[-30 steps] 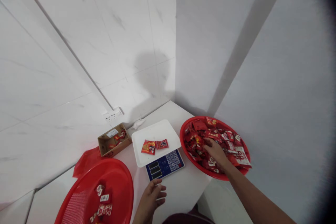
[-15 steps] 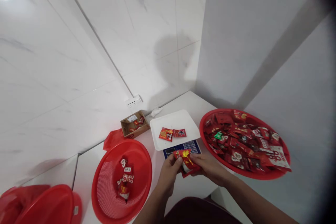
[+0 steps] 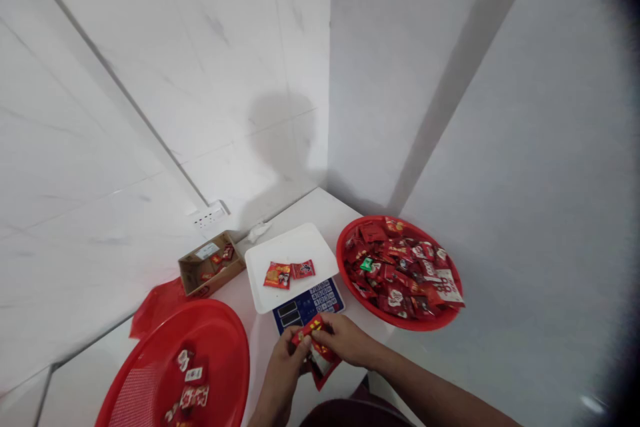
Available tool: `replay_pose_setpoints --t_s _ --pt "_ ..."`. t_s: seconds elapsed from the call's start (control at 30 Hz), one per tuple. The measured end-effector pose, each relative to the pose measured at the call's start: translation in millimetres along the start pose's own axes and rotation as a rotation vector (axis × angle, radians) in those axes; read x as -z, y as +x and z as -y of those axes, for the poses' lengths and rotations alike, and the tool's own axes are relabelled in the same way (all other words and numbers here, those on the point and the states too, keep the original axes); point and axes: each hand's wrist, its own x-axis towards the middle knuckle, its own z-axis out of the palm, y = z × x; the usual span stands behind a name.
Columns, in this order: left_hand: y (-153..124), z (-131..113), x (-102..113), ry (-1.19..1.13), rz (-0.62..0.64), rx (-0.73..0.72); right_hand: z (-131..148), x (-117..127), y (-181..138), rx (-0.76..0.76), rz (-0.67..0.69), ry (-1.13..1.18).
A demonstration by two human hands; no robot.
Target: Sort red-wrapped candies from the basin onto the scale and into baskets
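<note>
A red snack packet with yellow print point(image 3: 324, 361) is gripped in both hands, low in front of the scale. My left hand point(image 3: 283, 361) pinches its left top edge between thumb and fingers. On its right top edge, my right hand point(image 3: 353, 341) closes with thumb and fingertips. The packet hangs tilted, its lower corner towards me; whether it is sealed I cannot tell. Just beyond the hands is a scale with a blue keypad point(image 3: 313, 307) and a white pan point(image 3: 295, 243). An orange-red packet point(image 3: 277, 275) and a smaller red packet point(image 3: 303, 269) lie in the pan.
Right of the scale, a wide red basket point(image 3: 342, 260) holds many red packets and one green packet point(image 3: 367, 263). At left stands a red mesh basket point(image 3: 240, 347) with several small packets. A cardboard box point(image 3: 212, 263) with small packets sits near the wall socket point(image 3: 210, 214).
The view has turned right, so the baskets and scale appear farther left. Both hands keep hold of the packet, whose top edge now looks bent over between the fingers.
</note>
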Motion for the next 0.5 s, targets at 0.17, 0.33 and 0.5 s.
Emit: replay_pose_setpoints --t_s 0.17,0.33,0.5 --pt "1 -7 0 -0.071 -0.058 -0.059 -2 1 -2 -0.086 0.063 0.195" --pt "9 -7 0 -0.030 -0.057 -0.003 -9 10 0 -0.151 0.035 0.206" --pt "17 11 7 0.131 -0.037 -0.024 -16 22 1 -0.188 0.147 0.178"
